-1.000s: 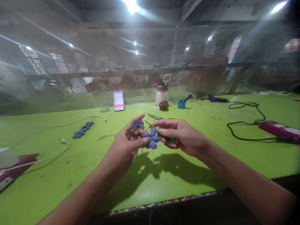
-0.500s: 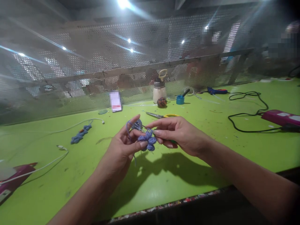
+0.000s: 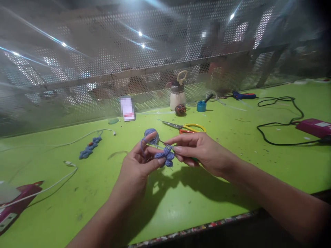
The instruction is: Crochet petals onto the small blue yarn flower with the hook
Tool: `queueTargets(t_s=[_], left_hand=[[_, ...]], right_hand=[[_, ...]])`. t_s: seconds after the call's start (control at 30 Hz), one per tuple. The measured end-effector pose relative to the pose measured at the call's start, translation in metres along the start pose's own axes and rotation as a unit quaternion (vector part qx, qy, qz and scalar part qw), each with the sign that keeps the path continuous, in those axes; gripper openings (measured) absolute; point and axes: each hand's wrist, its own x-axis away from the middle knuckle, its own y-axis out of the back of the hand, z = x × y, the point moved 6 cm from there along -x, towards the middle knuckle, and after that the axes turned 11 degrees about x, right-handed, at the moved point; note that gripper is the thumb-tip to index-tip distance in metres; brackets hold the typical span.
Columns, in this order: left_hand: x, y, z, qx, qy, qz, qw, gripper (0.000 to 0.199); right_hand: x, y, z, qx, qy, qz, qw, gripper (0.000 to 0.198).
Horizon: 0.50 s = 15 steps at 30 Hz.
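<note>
A bright green table (image 3: 284,165), scuffed and flecked with dark marks, spreads across the lower view. Its front edge (image 3: 207,225) shows a speckled, multicoloured strip — deep shadow below it. Along the back edge stands a grey perforated screen (image 3: 103,62), crossed by a long rail (image 3: 155,70). At least 4 lights (image 3: 140,33) glare above the rail, trailing bluish streaks — beyond, the room is dim, its blurred shapes perhaps more furniture.

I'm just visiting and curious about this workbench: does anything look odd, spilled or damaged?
Nothing looks spilled or broken. The green tabletop is rather marked, though: dark specks dot it, and a curved smudge lies just left of the left hand. The black cord at right trails in untidy loops.
</note>
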Motion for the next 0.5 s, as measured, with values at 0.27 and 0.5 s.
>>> queueTargets(t_s=[0.27, 0.5], left_hand=[[0.0044, -0.0039, -0.0053, -0.041, -0.033, 0.005, 0.999, 0.074], [0.0023, -0.0041, -0.0067, -0.060, -0.032, 0.004, 0.998, 0.069]], right_hand=[[-0.0011, 0.0014, -0.0036, 0.026, -0.015, -0.004, 1.000, 0.030], [0.0006, 0.0008, 0.0021, 0.075, 0.012, 0.009, 0.997, 0.032]])
